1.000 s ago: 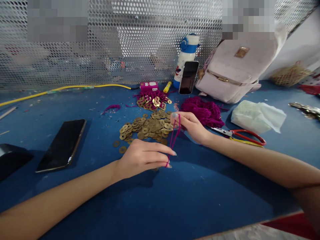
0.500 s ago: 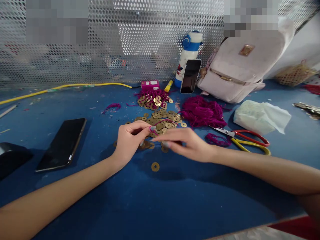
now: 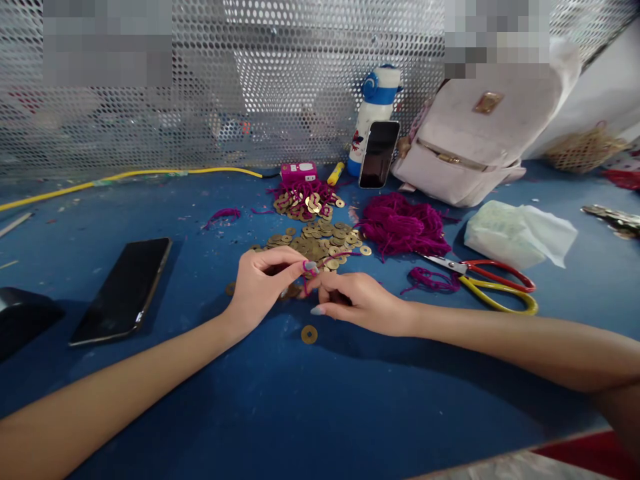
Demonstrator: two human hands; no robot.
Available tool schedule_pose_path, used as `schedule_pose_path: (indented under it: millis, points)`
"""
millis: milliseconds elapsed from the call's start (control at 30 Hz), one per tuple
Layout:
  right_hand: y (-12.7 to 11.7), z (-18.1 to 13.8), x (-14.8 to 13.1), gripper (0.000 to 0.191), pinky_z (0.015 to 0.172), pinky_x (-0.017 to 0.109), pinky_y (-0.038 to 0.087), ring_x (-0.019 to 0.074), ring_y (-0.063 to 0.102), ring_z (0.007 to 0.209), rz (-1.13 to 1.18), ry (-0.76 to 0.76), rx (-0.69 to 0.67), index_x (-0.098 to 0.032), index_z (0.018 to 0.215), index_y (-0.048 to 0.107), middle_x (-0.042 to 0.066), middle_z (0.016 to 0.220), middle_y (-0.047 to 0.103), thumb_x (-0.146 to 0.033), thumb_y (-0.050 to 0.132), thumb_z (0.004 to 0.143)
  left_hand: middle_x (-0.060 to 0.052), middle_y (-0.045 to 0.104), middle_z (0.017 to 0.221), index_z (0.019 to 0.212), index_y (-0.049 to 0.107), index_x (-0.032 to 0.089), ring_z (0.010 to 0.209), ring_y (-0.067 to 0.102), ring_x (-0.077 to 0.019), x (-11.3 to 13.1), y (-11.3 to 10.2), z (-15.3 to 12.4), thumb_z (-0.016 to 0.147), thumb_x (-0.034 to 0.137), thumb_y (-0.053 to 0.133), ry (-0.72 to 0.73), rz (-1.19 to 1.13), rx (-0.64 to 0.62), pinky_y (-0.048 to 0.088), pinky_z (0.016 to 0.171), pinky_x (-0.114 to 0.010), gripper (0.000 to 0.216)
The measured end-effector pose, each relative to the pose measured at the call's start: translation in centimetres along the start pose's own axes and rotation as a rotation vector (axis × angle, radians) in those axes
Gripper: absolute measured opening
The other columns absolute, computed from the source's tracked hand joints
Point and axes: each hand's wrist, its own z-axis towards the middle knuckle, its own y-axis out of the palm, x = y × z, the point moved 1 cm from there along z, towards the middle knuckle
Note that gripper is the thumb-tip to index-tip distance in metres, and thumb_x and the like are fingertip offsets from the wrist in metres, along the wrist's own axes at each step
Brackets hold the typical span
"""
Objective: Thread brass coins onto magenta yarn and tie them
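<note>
My left hand (image 3: 263,283) is closed, with thumb and forefinger pinching a magenta cord (image 3: 310,266). One strand of the cord trails right over the coins, and another hangs below the pinch. Close on the right is my right hand (image 3: 363,301), its fingers bent and its thumb apart from them. Its forefinger reaches to the lower strand; whether it grips the strand is hidden. Behind both hands spreads a heap of brass coins (image 3: 320,237) with square holes. A single coin (image 3: 309,334) lies on the blue table (image 3: 280,413) in front of the hands.
To the right are a magenta cord bundle (image 3: 404,225), scissors (image 3: 487,273) and a tissue pack (image 3: 507,230). Corded coins (image 3: 305,203) lie behind the heap. A phone (image 3: 123,290) rests at left; another phone (image 3: 380,155) leans against a bottle (image 3: 373,117) beside a backpack (image 3: 480,133).
My right hand has moved slightly left and down, with its fingers more bent and its thumb spread from them. My left hand keeps its pinch on the cord. The view has shifted slightly.
</note>
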Motion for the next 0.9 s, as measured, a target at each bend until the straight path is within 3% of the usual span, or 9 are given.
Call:
schedule_pose_path:
  millis: [100,267,333,467,600,767,900]
  points:
    - [0.0,-0.1,-0.4,0.024,0.063,0.022,0.039,0.0097,0.055,0.062,0.003,-0.108,-0.043,-0.018,0.081,0.057,-0.003,0.067,0.061,-0.026,0.045,0.100,-0.004,0.074,0.072,0.068,0.075,0.018,0.067,0.065,-0.0154,0.0,0.1,0.0,0.078,0.021,0.069,0.033,0.032,-0.024,0.050,0.059,-0.025,0.012]
    - [0.2,-0.7,-0.7,0.028,0.069,0.031,0.036,0.0162,0.050,0.071,-0.524,-0.409,0.080,-0.017,0.082,0.059,0.004,0.077,0.061,-0.020,0.038,0.100,-0.003,0.074,0.075,0.072,0.075,0.017,0.069,0.066,-0.0153,-0.1,0.5,-0.4,0.081,0.017,0.066,0.018,0.274,-0.142,0.048,0.064,-0.025,0.013]
    - [0.1,-0.8,-0.7,0.027,0.069,0.033,0.035,0.0179,0.048,0.073,-0.616,-0.465,0.143,-0.017,0.082,0.060,0.006,0.080,0.059,-0.021,0.039,0.099,-0.001,0.074,0.076,0.074,0.076,0.018,0.071,0.066,-0.0157,-0.1,0.7,-0.7,0.080,0.016,0.066,0.024,0.403,-0.195,0.047,0.067,-0.026,0.012]
    - [-0.7,-0.7,-0.5,0.026,0.073,0.033,0.037,0.0176,0.048,0.080,-0.395,-0.419,0.266,-0.017,0.079,0.061,0.006,0.086,0.056,-0.021,0.043,0.098,0.001,0.074,0.079,0.078,0.077,0.021,0.073,0.066,-0.0161,0.0,0.8,-0.8,0.081,0.016,0.066,0.036,0.553,-0.235,0.044,0.065,-0.027,0.012]
    - [-1.6,-0.1,0.5,0.029,0.082,0.032,0.040,0.0163,0.052,0.088,-0.093,-0.292,0.394,-0.017,0.078,0.062,0.004,0.085,0.057,-0.022,0.044,0.100,0.000,0.075,0.084,0.081,0.076,0.020,0.074,0.066,-0.0161,-0.2,0.7,-0.6,0.085,0.020,0.063,0.009,0.515,-0.220,0.045,0.066,-0.026,0.014]
    - [-1.9,0.7,2.2,0.032,0.070,0.027,0.043,0.0123,0.053,0.071,0.213,-0.076,0.470,-0.017,0.081,0.065,0.002,0.079,0.062,-0.034,0.046,0.101,-0.002,0.076,0.094,0.089,0.076,0.020,0.083,0.068,-0.0184,-0.6,0.5,-0.2,0.090,0.025,0.058,-0.007,0.435,-0.193,0.049,0.076,-0.030,0.019]
    - [-1.9,1.0,2.7,0.033,0.066,0.026,0.043,0.0116,0.052,0.067,0.261,-0.022,0.507,-0.017,0.084,0.070,0.002,0.075,0.062,-0.041,0.052,0.098,-0.003,0.076,0.095,0.088,0.076,0.019,0.084,0.069,-0.0189,-0.6,0.5,-0.2,0.090,0.024,0.057,0.005,0.420,-0.187,0.051,0.074,-0.030,0.020]
